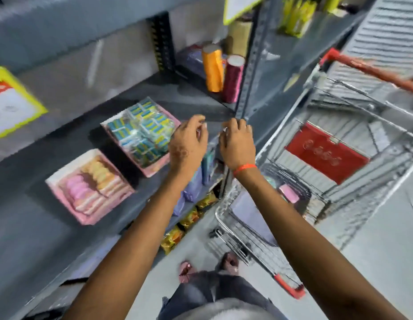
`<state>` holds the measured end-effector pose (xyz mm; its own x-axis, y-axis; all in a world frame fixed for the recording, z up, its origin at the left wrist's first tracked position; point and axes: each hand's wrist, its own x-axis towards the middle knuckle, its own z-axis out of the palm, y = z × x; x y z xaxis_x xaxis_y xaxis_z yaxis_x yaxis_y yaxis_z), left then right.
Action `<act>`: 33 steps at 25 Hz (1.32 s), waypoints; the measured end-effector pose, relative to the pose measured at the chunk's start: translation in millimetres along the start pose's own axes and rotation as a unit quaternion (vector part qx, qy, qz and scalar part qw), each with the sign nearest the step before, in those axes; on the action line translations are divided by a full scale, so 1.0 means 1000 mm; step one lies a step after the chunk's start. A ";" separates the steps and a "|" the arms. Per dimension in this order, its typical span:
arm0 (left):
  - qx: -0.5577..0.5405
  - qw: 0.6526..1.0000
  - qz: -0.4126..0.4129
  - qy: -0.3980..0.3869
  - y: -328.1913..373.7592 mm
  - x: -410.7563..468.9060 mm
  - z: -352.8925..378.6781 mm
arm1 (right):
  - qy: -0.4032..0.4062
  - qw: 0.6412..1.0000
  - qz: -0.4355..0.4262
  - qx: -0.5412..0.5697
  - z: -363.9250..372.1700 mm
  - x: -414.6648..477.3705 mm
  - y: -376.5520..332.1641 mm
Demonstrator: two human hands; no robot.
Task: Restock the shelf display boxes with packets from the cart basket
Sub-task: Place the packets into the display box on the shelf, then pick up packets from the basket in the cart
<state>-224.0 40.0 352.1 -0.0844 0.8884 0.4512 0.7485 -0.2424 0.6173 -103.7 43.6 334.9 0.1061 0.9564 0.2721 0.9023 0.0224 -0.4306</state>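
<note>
Two pink display boxes sit on the grey shelf (pixel 62 146). The farther box (pixel 154 167) holds blue and yellow packets; the nearer box (pixel 62 190) holds pink and orange packets in rows. My left hand (pixel 189 144) hovers just right of the farther box, fingers curled and apart, with nothing seen in it. My right hand (pixel 237 144) is beside it at the shelf's front edge, fingers bent downward; motion blur hides whether it holds anything. The wire cart basket (pixel 281 181) stands to the right, with a pink packet (pixel 289 192) inside.
An orange roll (pixel 213 68) and a maroon roll (pixel 233 77) stand at the back of the shelf by the upright post (pixel 251 65). Purple and yellow packets (pixel 189 218) fill the lower shelf. The cart has a red handle (pixel 374 70) and a red flap (pixel 328 153). My feet (pixel 207 266) stand on grey floor.
</note>
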 end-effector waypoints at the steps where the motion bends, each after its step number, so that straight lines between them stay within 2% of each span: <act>1: -0.016 1.000 0.005 -0.022 0.011 -0.002 0.019 | 0.001 0.999 0.041 -0.027 -0.001 -0.002 0.023; 6: -0.071 0.989 0.005 -0.130 0.064 -0.027 0.117 | 0.005 0.971 0.227 -0.079 -0.002 -0.016 0.138; 10: -0.044 0.969 -0.060 -0.235 0.082 -0.061 0.210 | -0.009 0.944 0.317 -0.095 0.020 -0.032 0.217; 15: 0.031 0.933 -0.149 -0.325 0.053 -0.100 0.323 | -0.079 0.907 0.407 -0.077 0.080 -0.053 0.309; 19: 0.118 0.879 -0.211 -0.410 0.002 -0.147 0.388 | -0.144 0.864 0.482 0.001 0.136 -0.088 0.371; 22: 0.156 0.848 -0.229 -0.451 -0.029 -0.182 0.418 | -0.196 0.854 0.481 0.037 0.178 -0.106 0.392; 27: 0.171 0.855 -0.237 -0.429 -0.045 -0.204 0.441 | -0.240 0.859 0.452 -0.003 0.215 -0.113 0.404; 30: 0.176 0.859 -0.218 -0.429 -0.046 -0.200 0.446 | -0.218 0.863 0.454 -0.028 0.211 -0.112 0.403; 33: 0.174 0.855 -0.233 -0.429 -0.043 -0.196 0.449 | -0.174 0.874 0.449 -0.066 0.206 -0.104 0.403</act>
<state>55.8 50.9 -52.6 -0.0248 0.8520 -0.5230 0.9283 0.2138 0.3043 163.2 13.2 -43.9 0.6838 0.6013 -0.4135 0.5629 -0.7952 -0.2254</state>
